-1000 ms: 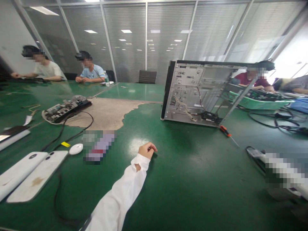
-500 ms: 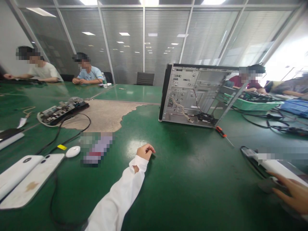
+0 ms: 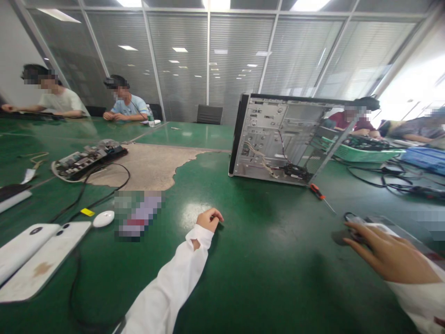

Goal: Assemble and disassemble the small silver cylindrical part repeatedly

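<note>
My left hand (image 3: 209, 219) rests on the green table (image 3: 264, 260) with its fingers loosely curled; nothing shows in them. Over at the right, my right hand (image 3: 389, 253) reaches in, thumb and fingers closed around a small dark grey object (image 3: 339, 238). My own fingers hide part of it, so its kind is unclear. Behind that hand lie a black cable loop and a flat transparent and white item (image 3: 382, 227), partly covered. A red-and-black screwdriver (image 3: 321, 197) lies just beyond, near an open computer case (image 3: 271, 134) standing upright.
On the left are two white phone-shaped items (image 3: 45, 264), a white oval case (image 3: 103, 219), a blurred purple item (image 3: 142, 215), black cables and a circuit assembly (image 3: 90, 160). A green basket (image 3: 368, 153) and blue basket (image 3: 424, 157) stand at right. Several people sit around the table.
My right hand has moved left and farther into view, carrying the small dark grey object over the table. My left hand has stayed in place. The view has shifted slightly.
</note>
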A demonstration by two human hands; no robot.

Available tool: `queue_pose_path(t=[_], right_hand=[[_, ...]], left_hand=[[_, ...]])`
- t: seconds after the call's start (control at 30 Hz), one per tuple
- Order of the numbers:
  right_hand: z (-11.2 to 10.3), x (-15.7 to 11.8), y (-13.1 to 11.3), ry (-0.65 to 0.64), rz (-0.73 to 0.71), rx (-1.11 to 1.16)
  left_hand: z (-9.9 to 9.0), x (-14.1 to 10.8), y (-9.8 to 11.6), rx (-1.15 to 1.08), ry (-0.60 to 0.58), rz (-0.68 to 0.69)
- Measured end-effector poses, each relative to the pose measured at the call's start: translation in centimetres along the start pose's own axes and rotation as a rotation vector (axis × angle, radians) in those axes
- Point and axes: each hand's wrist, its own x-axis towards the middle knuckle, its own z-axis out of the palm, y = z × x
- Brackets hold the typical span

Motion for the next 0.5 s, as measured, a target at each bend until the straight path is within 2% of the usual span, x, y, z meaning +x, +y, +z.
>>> queue_pose_path(t=[0.07,0.13,0.23,0.3,0.4,0.5], right_hand=[[-0.5,2.4,-3.9,-0.117,-0.098,0.070],[-0.2,4.7,-8.1,-0.142,-0.146,0.167],[1.1,7.5,-14.1,-0.196,-0.246,0.293],[2.3,8.9,-17.1,-0.221,-0.282,0.325],[4.3,10.1,-19.9,-0.237,-0.278,0.384],[6.5,10.0,-20.5,-0.227,-0.204,0.525]], left_hand=[[0.0,0.0,0.0,-0.001,0.000,0.000],[0.0,0.0,0.0,-0.002,0.000,0.003],[-0.1,0.0,0.0,-0.003,-0.002,0.012],[-0.1,-0.1,0.0,-0.003,-0.004,0.020],[-0.1,0.0,-0.1,-0.005,-0.011,0.030],[0.0,0.0,-0.2,-0.007,-0.011,0.057]])
